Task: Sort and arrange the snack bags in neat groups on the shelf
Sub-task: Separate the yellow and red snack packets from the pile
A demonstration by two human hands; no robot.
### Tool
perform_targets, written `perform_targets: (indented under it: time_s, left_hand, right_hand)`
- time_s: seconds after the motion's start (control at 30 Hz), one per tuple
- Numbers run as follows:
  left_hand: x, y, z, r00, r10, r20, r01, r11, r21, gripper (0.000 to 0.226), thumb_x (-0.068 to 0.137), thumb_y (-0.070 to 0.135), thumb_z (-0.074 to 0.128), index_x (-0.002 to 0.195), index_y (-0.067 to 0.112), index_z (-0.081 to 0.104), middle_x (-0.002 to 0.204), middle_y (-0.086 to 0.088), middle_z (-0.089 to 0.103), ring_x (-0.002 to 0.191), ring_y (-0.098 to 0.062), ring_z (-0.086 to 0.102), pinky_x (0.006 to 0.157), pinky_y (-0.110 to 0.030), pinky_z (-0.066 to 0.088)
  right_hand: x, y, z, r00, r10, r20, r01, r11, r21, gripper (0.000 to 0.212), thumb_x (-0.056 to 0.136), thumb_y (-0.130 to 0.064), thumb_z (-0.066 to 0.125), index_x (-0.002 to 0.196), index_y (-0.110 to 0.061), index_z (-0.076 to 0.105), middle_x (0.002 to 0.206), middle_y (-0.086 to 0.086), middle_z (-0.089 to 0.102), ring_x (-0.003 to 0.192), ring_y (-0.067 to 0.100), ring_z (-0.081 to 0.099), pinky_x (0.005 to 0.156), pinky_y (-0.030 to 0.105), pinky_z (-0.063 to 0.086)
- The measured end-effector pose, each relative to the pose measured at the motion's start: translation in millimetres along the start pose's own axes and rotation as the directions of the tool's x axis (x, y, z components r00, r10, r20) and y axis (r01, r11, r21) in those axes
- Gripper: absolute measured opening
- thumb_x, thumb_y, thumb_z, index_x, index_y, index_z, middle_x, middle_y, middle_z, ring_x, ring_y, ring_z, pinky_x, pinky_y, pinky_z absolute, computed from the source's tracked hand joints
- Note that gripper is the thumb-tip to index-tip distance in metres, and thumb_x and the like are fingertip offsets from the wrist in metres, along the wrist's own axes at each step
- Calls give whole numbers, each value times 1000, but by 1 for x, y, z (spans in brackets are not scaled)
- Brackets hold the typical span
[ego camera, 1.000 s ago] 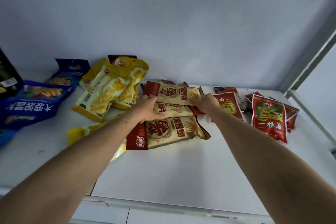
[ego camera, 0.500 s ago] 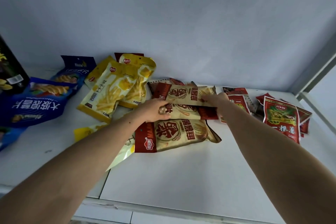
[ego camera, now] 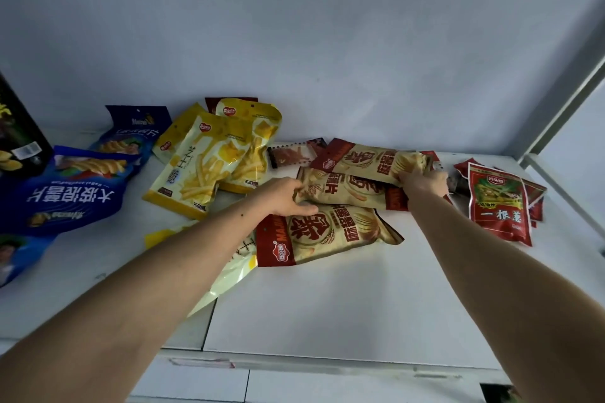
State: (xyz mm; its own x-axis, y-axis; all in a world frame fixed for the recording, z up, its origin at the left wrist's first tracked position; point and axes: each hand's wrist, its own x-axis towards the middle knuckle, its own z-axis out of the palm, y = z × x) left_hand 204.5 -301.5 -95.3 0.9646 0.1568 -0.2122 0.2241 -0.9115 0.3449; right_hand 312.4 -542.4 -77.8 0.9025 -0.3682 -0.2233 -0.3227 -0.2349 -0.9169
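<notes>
From my remote seat, much is cut off: the dark bag at far left runs out of frame, a yellow bag lies mostly under my left forearm, and a small red packet behind the stack is too blurred to read. My left hand curls around the left end of the middle tan chip bag; my right hand pinches the right end of the rear tan chip bag, though its fingertips are tucked beneath. A front tan chip bag lies flat nearest me. Yellow fry bags lean left of these, blue bags further left, red bags right. All rest on a white shelf against a pale bluish wall.
</notes>
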Motion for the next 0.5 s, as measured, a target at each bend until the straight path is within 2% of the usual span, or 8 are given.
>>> perform_targets:
  time_s: [0.1, 0.2, 0.27, 0.33, 0.4, 0.5]
  left_hand:
    - [-4, 4, 0, 989, 80, 122, -66, 991, -115, 90, 74, 57, 73, 147, 21, 35, 137, -5, 56, 124, -22, 54, 103, -36, 44]
    - [-6, 10, 3, 971, 139, 195, -109, 981, -157, 85, 78, 55, 70, 148, 20, 35, 139, -6, 55, 125, -22, 53, 106, -35, 42]
    - [-3, 8, 0, 986, 134, 97, -115, 977, -181, 75, 81, 54, 68, 142, 17, 43, 131, -6, 60, 118, -21, 57, 99, -32, 47]
    - [3, 2, -7, 996, 69, -51, -77, 981, -178, 69, 86, 53, 62, 139, 12, 46, 129, -8, 61, 115, -23, 58, 92, -32, 49]
    - [13, -4, -15, 988, 33, -149, -52, 991, -120, 67, 91, 51, 57, 139, 7, 45, 137, -12, 54, 122, -26, 54, 95, -34, 46]
    - [34, -10, -23, 986, 28, -163, -46, 993, -105, 62, 95, 49, 51, 138, 5, 46, 144, -14, 45, 129, -27, 48, 100, -32, 43]
  right_hand:
    - [1, -3, -9, 992, -69, -105, 55, 989, -134, 50, 86, -14, 68, 126, -6, 40, 114, 13, 57, 104, 31, 61, 74, 35, 49]
    - [0, -3, -15, 988, -85, -132, 45, 959, -281, 53, 83, -16, 71, 125, -7, 40, 119, 17, 58, 107, 35, 60, 86, 45, 53]
    - [-2, 1, -12, 989, -67, -133, 13, 929, -369, 64, 78, -21, 76, 129, -6, 40, 124, 17, 54, 114, 34, 53, 95, 49, 48]
    - [-8, 2, -5, 983, -109, -150, 23, 876, -482, 68, 76, -25, 76, 130, -6, 40, 128, 18, 46, 119, 35, 45, 101, 47, 41]
    - [-16, -4, 7, 961, -239, -141, 103, 779, -619, 67, 78, -28, 72, 132, -6, 39, 134, 18, 40, 124, 36, 38, 106, 46, 34]
    - [-25, -19, 36, 901, -433, 28, 341, 667, -662, 51, 85, -24, 63, 131, -10, 45, 136, 13, 42, 124, 31, 41, 106, 43, 35]
